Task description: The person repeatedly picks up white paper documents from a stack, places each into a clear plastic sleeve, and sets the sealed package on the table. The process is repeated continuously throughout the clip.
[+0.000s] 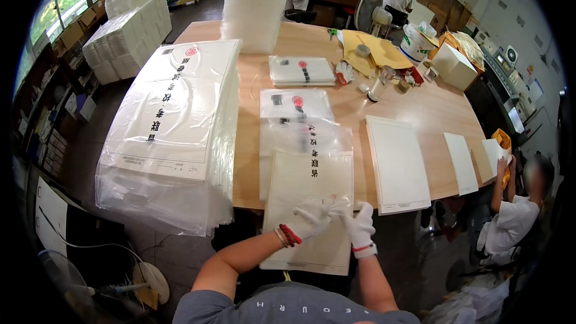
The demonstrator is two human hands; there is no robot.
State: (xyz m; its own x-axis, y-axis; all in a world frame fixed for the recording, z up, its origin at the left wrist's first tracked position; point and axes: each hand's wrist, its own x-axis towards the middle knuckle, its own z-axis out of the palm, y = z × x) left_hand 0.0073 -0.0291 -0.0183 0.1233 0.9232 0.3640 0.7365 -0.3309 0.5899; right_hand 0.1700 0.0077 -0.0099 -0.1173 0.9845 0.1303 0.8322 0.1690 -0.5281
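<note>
Your left hand [311, 217], white-gloved with a red band at the wrist: fingers pinched shut on the near edge of the clear bag [303, 144]. Your right hand [360, 225], also white-gloved: closed on the same spot, the two hands touching each other at the middle of the bag's mouth.

The white paper stack [309, 204]: lies half over the near edge of the table [414, 105], its far part already inside the clear bag, its near part overhanging toward you. You appear partway through bagging it; the mouth looks unsealed, though the gloves hide that edge.

Beyond the clear bag, toward the table's middle: one filled bag [295, 103], then a small pile of filled bags [301, 71] farther off. These look like finished pieces.

To your left: a tall pile of empty printed bags [174, 114], overhanging the table's edge, so plenty of bags remain.

To your right: a thick white sheet stack [397, 165], then two narrower white stacks [462, 162] near the table's right edge, none of them bagged.

Far side of the table: a tall white column of foam wrap [255, 3], yellow envelopes [375, 51], a tape roll [362, 50], a white box [453, 66].

At the right edge: a seated person [510, 216] holding papers.
</note>
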